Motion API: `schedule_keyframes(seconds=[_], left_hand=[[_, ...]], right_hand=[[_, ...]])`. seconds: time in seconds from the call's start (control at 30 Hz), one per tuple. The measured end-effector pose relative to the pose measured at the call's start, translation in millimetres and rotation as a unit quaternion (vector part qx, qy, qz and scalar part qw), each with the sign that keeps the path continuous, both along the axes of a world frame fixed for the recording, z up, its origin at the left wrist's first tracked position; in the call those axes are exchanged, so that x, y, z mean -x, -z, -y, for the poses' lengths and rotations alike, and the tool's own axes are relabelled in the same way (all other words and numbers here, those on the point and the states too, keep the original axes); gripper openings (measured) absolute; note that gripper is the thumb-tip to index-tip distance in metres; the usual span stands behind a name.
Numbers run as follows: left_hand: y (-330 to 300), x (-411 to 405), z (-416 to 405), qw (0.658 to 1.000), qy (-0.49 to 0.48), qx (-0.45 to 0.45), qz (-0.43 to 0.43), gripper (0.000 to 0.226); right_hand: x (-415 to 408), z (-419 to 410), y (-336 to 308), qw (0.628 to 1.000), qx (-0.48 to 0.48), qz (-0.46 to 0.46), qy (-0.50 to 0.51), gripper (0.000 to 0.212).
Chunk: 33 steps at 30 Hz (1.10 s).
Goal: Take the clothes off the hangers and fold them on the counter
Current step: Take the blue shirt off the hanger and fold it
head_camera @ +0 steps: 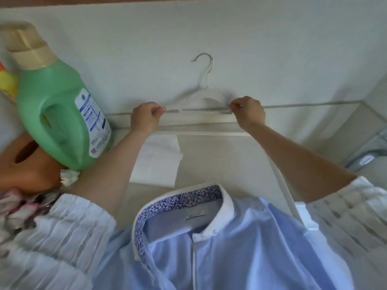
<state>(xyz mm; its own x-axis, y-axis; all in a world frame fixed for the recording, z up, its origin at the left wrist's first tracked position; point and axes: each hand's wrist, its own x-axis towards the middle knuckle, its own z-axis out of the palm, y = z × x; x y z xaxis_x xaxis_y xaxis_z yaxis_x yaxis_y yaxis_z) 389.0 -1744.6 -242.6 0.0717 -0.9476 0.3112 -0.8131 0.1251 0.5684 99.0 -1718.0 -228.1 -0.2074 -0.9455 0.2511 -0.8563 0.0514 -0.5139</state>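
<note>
Hanger (201,101) bare now, white with a metal hook, held up against the pale wall at the back of the bench (219,160). Left hand (145,118) curled round the left end of the bar, right hand (248,113) pinching the right end, so both hands closed on it. Light blue shirt (219,248) off the hanger and lying near the front edge of the bench, collar towards the wall, white collar with a blue flowery lining, top button looks done up. Not folded yet, just spread out, lower part cut off by the frame.

So by the look of it: stripping step done for this one, hanger being parked somewhere out of the way. Next up probably letting go of the hanger at the back, then both hands back down to the shirt to smooth it and start folding. Needs room, and not much of it here.

Folded white cloth (156,162) sitting between the shirt and the wall, under the left forearm. Big green detergent bottle (60,114) on the left, close to the left arm, easy to knock. Orange jug (25,162) just beneath it.
</note>
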Motion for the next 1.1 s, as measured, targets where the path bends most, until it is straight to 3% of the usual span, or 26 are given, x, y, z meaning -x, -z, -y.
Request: schedule_keyframes(seconds=[0.17,0.23,0.33,0.43,0.47,0.57,0.7,0.77,0.87,0.9,1.0,1.1], left_hand=[[14.6,-4.1,0.8,0.999,0.002,-0.033,0.041,0.024],[5.3,-4.8,-5.6,0.998,0.011,-0.013,0.052,0.031],[-13.3,-2.6,-38.6,1.000,0.019,0.010,0.006,0.030],[-28.4,-0.9,-96.3,0.998,0.047,0.019,-0.043,0.019],[-31.1,-1.5,-116.2,0.997,0.065,0.002,-0.046,0.016],[-38.5,-5.7,-156.1,0.989,0.103,-0.108,-0.011,0.017],[-35.8,-19.7,-213.5,0.942,0.108,-0.283,0.148,0.037],[-30.2,-23.5,-237.6,0.916,0.117,-0.341,0.174,0.029],[-24.0,-26.0,-264.3,0.892,0.107,-0.399,0.185,0.018],[-22.5,-25.9,-267.5,0.900,0.097,-0.395,0.155,0.019],[-33.4,-21.0,-270.5,0.930,0.039,-0.359,-0.070,0.018],[-51.4,-6.2,-267.4,0.914,0.003,-0.308,-0.264,0.022]], right_hand=[[-7.7,7.4,9.7,1.000,0.001,-0.021,0.008,0.017],[-10.3,1.3,2.0,0.999,-0.001,-0.033,0.014,0.030],[-23.3,-32.7,-8.8,1.000,0.004,-0.003,-0.004,0.042],[-46.5,-84.9,-13.2,0.992,-0.085,0.027,-0.085,0.026],[-53.4,-103.4,-12.5,0.983,-0.142,0.003,-0.121,0.026],[-63.6,-142.9,-12.5,0.942,-0.256,-0.139,-0.169,0.052],[-67.6,-196.5,-13.6,0.924,-0.286,-0.230,-0.110,0.028],[-66.5,-213.5,-10.5,0.924,-0.314,-0.198,-0.098,0.017],[-54.8,-225.5,-13.4,0.950,-0.298,-0.034,-0.090,0.024],[-50.8,-226.2,-16.4,0.957,-0.278,0.017,-0.075,0.025],[-48.8,-226.3,-31.3,0.968,-0.211,0.137,-0.001,0.030],[-54.8,-224.1,-45.8,0.969,-0.152,0.195,0.026,0.035]])
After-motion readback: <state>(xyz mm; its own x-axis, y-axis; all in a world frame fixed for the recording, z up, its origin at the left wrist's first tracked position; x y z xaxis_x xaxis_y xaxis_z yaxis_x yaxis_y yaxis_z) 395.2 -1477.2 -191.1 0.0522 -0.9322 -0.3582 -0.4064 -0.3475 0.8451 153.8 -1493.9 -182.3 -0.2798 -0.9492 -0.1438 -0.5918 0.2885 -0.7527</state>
